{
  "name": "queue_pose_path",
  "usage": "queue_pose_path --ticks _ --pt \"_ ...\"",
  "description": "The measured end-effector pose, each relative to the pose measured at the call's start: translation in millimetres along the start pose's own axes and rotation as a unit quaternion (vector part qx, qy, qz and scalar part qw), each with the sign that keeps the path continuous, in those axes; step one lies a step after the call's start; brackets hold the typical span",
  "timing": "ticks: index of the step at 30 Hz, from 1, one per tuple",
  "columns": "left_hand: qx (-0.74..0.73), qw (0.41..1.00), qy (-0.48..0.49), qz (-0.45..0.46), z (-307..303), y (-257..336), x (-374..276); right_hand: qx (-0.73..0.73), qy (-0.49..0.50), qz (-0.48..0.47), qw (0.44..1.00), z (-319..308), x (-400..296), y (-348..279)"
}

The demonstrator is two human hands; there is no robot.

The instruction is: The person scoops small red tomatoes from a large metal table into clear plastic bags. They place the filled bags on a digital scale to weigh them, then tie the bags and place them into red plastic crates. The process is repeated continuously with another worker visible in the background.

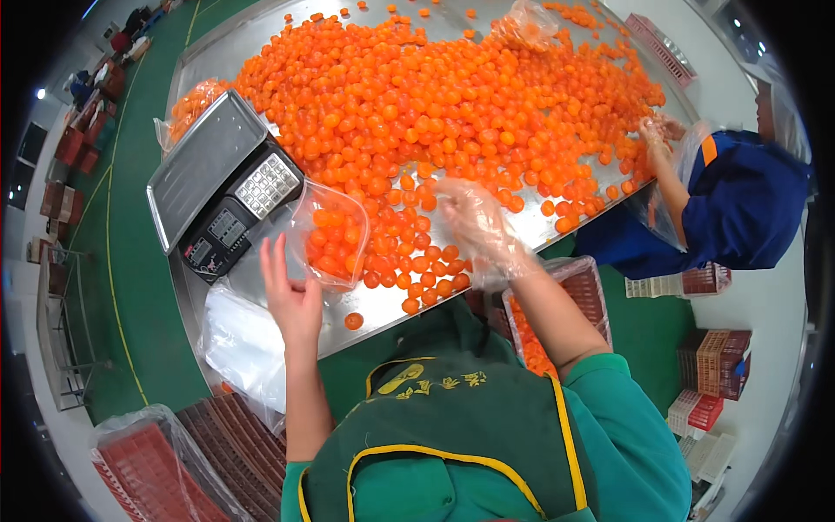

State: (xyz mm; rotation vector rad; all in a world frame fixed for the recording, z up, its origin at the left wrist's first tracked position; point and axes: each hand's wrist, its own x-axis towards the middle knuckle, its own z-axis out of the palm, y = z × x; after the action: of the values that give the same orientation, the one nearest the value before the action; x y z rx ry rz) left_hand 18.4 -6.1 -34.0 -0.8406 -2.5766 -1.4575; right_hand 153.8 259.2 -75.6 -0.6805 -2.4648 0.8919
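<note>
A large heap of round orange egg yolks (417, 111) lies on the metal table (339, 326). My left hand (290, 293) is bare, its fingers spread at the lower left edge of a clear plastic bag (357, 215) partly filled with yolks; whether it touches the bag I cannot tell. My right hand (473, 218), in a clear plastic glove, is over the near side of the heap with its fingers curled; whether anything is inside them is hidden. A digital scale (225, 189) with a metal pan stands left of the bag.
Flat clear plastic bags (241, 339) lie at the table's near left. A lined crate (590, 287) holding orange yolks stands below the near edge. At the right, a co-worker in blue (737, 202) reaches into the heap. Another filled bag (528, 26) sits at the far side. Stacked crates (228, 450) stand lower left.
</note>
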Motion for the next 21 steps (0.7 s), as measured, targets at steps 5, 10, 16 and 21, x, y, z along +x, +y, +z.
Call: queue_pose_path --ticks 5,10,16,21 --pt "-0.034 0.972 -0.2 0.116 10.9 16.5 -63.4 -0.177 -0.109 0.059 0.976 22.6 -0.7 48.1" --pt "0.013 0.966 -0.218 0.135 70.3 -21.6 -79.3 -0.11 -0.128 0.015 0.985 12.7 9.0 82.4" --pt "-0.017 0.984 -0.172 0.037 69.6 -43.1 -83.4 0.261 -0.001 0.319 0.911 -81.0 83.2 84.6" --pt "0.014 0.987 -0.16 0.026 68.3 -40.3 -81.4 0.184 -0.171 0.311 0.917 -77.2 81.7 113.8"
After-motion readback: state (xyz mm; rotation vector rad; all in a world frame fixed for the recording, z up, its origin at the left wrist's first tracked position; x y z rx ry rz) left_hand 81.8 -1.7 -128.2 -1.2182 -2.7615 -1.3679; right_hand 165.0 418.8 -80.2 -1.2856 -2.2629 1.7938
